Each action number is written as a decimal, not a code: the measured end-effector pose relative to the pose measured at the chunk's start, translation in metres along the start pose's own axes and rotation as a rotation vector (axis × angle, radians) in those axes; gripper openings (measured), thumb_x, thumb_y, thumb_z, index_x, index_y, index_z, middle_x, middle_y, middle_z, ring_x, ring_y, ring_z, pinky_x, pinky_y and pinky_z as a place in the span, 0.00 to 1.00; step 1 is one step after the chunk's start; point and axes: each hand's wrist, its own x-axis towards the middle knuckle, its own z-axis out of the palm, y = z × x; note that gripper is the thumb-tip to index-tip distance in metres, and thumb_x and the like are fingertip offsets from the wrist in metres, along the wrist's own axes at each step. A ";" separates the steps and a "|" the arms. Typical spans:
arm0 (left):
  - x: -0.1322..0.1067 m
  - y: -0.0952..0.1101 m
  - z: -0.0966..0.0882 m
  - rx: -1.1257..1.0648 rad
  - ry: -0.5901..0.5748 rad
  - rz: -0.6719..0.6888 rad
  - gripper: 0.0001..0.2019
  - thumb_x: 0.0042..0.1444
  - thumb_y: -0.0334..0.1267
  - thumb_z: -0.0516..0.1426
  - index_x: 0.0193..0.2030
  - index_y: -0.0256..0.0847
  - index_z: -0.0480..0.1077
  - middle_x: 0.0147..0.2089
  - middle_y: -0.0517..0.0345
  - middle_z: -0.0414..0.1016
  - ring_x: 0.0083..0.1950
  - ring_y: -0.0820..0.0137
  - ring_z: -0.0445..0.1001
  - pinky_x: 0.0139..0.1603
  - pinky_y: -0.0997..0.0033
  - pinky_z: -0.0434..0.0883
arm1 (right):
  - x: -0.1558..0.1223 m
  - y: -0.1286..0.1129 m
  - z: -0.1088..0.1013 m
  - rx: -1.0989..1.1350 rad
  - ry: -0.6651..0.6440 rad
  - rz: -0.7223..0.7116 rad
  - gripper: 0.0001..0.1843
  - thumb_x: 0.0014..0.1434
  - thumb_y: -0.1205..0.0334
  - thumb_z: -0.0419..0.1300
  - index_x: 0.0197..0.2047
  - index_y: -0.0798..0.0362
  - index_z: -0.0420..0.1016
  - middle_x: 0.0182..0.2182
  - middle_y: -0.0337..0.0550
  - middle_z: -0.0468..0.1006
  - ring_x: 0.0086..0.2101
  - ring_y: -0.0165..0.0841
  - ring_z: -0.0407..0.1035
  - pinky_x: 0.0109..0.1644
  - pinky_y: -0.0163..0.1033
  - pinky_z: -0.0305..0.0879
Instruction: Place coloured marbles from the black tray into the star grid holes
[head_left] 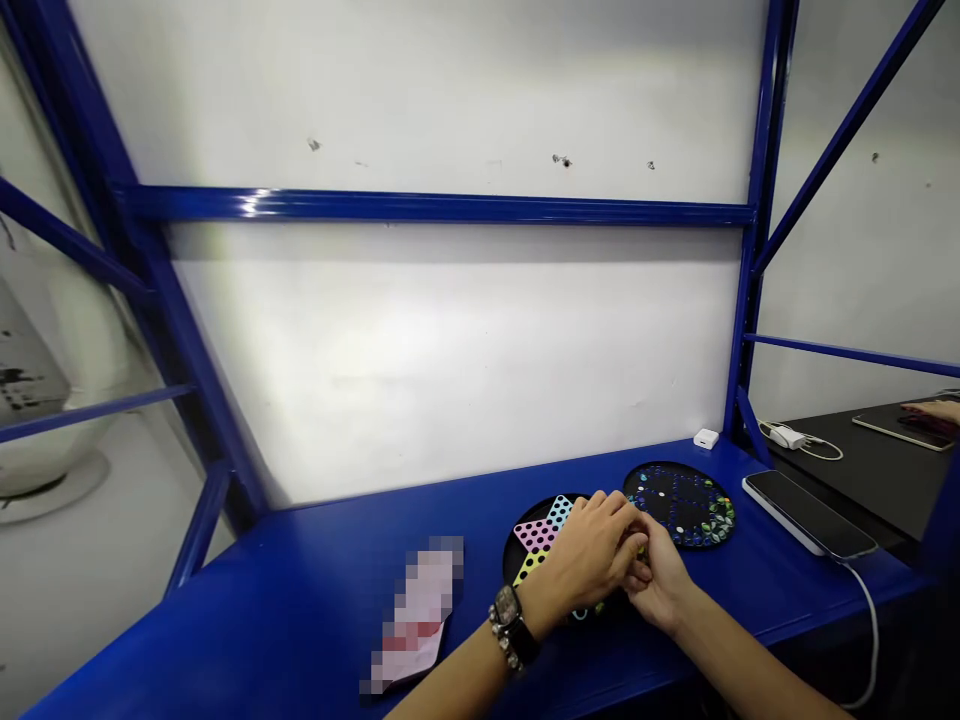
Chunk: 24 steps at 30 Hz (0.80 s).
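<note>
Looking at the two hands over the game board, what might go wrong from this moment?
1. The left hand and right hand are pressed together over the star board. Any small piece between them is hidden and might slip away.
2. The round tray of marbles lies close to the hands; a bump might scatter them.
3. The phone lies near the edge of the blue shelf, its cable hanging down; a snag might pull it off.

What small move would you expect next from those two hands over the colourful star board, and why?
Likely the right hand sets a marble into a hole of the star board. Both hands meet just above it, the left hand covering its middle, and the tray of marbles lies close on the right. What they pinch is hidden.
</note>
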 end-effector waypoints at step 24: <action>-0.040 -0.021 0.022 0.237 -0.336 0.103 0.14 0.67 0.50 0.52 0.48 0.45 0.70 0.46 0.53 0.76 0.38 0.62 0.76 0.34 0.66 0.68 | 0.000 -0.024 -0.023 0.007 0.035 -0.129 0.22 0.57 0.51 0.62 0.23 0.51 0.55 0.13 0.25 0.54 0.11 0.18 0.41 0.16 0.29 0.32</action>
